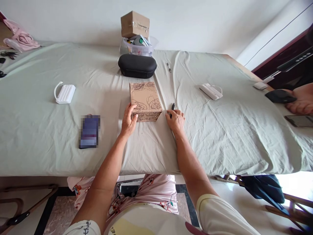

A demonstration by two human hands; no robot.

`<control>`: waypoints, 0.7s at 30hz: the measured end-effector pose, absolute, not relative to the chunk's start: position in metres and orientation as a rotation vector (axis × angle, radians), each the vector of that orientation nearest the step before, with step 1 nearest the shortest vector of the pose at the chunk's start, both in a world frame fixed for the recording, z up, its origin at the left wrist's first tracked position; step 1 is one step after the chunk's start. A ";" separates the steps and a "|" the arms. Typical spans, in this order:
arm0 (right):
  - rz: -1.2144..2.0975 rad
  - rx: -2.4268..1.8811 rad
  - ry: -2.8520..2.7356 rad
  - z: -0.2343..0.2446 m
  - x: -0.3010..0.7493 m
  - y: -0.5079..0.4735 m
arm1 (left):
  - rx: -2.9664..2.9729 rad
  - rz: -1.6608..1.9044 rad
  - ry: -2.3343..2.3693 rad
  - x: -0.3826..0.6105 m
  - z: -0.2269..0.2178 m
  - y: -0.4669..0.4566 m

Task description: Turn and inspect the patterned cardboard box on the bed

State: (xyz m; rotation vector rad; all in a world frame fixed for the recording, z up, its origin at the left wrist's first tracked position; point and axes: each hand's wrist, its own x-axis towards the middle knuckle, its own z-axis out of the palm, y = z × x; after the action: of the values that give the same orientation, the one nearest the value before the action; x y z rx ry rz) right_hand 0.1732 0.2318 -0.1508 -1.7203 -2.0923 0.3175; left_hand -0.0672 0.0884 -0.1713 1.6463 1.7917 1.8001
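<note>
A cardboard box (pixel 144 94) with black scribbled loops on its top and front side sits on the cloth-covered table. My left hand (pixel 128 120) grips its near left corner, the fingers on the left edge and top and the thumb against the front. To the right of the box, my right hand (pixel 176 121) rests on the cloth with its fingers closed around a black pen (pixel 173 106). The pen's far end sticks out past the fingers, and the rest is partly hidden by the hand.
Behind the box lie a black zip case (pixel 137 66), a clear plastic tub (pixel 139 49) under a brown carton (pixel 135 24), and another pen (pixel 169 67). White power banks (pixel 66 94) (pixel 211 91) flank it. A blurred-out phone-like object (pixel 89 132) lies left; another person's hand (pixel 302 99) is far right.
</note>
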 end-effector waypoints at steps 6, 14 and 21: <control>0.305 -1.778 -2.129 -0.139 0.167 0.219 | 1.680 1.786 1.819 -0.068 -0.171 0.090; 0.555 -1.530 -1.934 -0.157 0.167 0.236 | 1.718 1.774 1.830 -0.074 -0.175 0.093; 0.369 -1.092 -1.511 -0.156 0.161 0.229 | 1.738 1.725 1.759 -0.079 -0.176 0.091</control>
State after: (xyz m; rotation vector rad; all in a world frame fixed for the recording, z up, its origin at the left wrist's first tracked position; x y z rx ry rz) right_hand 0.1611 0.2294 -0.1558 -1.0915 -1.5106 0.3685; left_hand -0.0790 0.0912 -0.1762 1.7377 1.7589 1.7249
